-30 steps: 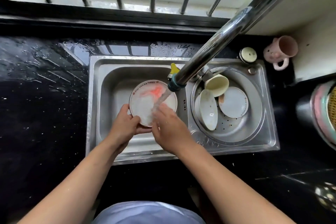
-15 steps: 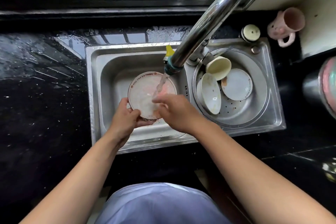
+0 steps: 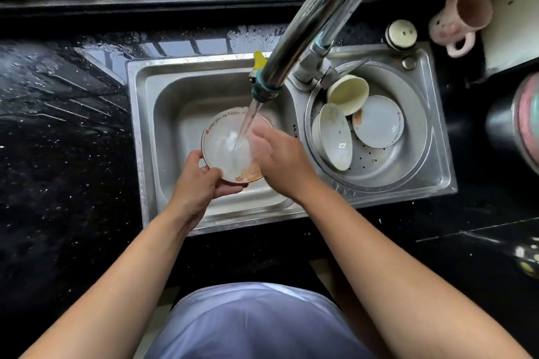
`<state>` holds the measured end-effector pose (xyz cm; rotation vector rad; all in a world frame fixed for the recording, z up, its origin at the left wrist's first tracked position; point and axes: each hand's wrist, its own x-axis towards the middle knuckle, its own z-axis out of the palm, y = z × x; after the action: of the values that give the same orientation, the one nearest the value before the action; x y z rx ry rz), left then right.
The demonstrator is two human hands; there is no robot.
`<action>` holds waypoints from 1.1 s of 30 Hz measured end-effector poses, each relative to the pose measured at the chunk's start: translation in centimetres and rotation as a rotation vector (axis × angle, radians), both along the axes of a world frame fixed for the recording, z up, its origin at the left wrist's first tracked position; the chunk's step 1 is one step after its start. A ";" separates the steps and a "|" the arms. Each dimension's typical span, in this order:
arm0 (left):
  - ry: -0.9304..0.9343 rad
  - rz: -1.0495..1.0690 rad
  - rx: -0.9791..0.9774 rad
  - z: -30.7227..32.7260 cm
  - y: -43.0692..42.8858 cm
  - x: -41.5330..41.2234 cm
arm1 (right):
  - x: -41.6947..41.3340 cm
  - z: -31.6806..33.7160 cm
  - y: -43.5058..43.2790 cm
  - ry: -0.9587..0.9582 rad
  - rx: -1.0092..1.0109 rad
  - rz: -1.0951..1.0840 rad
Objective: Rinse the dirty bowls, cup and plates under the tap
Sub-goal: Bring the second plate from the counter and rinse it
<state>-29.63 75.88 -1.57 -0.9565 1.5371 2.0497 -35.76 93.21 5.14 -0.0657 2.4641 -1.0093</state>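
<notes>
My left hand point(image 3: 201, 183) grips the near rim of the plate point(image 3: 224, 148), which sits tilted over the left basin, face up toward the tap point(image 3: 306, 29). My right hand point(image 3: 280, 157) lies open on its right side. Right basin point(image 3: 420, 172): two plates and a cup point(image 3: 347, 95) tipped toward me.

Both bare forearms reach forward. The left grip point(image 3: 201, 181) curls closed, thumb on top and fingers beneath what it clasps. Just to its right, the right grip point(image 3: 280, 159) lies loosely spread, palm down, fingers extended.
</notes>
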 end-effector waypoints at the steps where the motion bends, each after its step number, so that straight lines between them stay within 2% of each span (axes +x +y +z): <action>1: -0.005 -0.006 0.001 0.0 0.0 0.0 | -0.4 -0.2 -0.2 -0.025 0.018 0.012; 3: -0.005 -0.013 0.005 0.0 0.1 0.2 | -0.5 -0.5 -1.0 -0.146 0.042 0.079; 6: 0.004 0.005 -0.007 0.0 0.1 0.4 | 0.4 -0.5 -1.8 -0.256 -0.113 0.066; 8: 0.006 0.017 -0.006 0.0 0.0 0.5 | 0.5 -0.6 -1.6 -0.231 -0.173 -0.031; 11: 0.006 0.019 -0.003 0.2 0.1 0.4 | 0.0 -1.4 -0.8 -0.219 -0.097 -0.134; 15: 0.005 0.007 -0.012 0.5 0.2 0.6 | 1.0 -2.0 -1.7 -0.283 -0.112 0.011; 18: 0.002 0.005 -0.014 0.7 0.1 0.9 | 0.9 -2.1 -2.6 -0.235 -0.190 -0.022; 20: 0.004 0.001 -0.010 0.8 0.1 0.9 | 0.2 -2.4 -2.6 -0.165 -0.132 -0.058; 22: 0.011 -0.007 -0.005 1.0 0.2 0.8 | 0.3 -2.5 -2.5 -0.188 -0.082 -0.044; 25: 0.006 -0.008 -0.019 1.2 0.1 0.8 | 1.8 -2.8 -2.8 -0.326 -0.267 -0.137; 27: -0.005 -0.007 -0.023 1.4 0.0 0.8 | 2.1 -3.0 -2.5 -0.317 -0.344 -0.177; 29: -0.004 -0.007 -0.024 1.6 -0.1 0.8 | 1.4 -2.7 -1.9 -0.177 -0.209 -0.084; 31: 0.010 -0.015 -0.032 1.8 -0.1 0.7 | 1.1 -3.1 -1.8 -0.024 0.030 0.163; 33: 0.015 0.000 -0.034 1.8 -0.1 0.6 | 1.8 -3.1 -2.5 -0.086 0.133 0.353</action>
<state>-29.03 75.76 0.22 -0.9555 1.5841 2.0416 -33.93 90.76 2.02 -0.3907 2.3253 -0.6810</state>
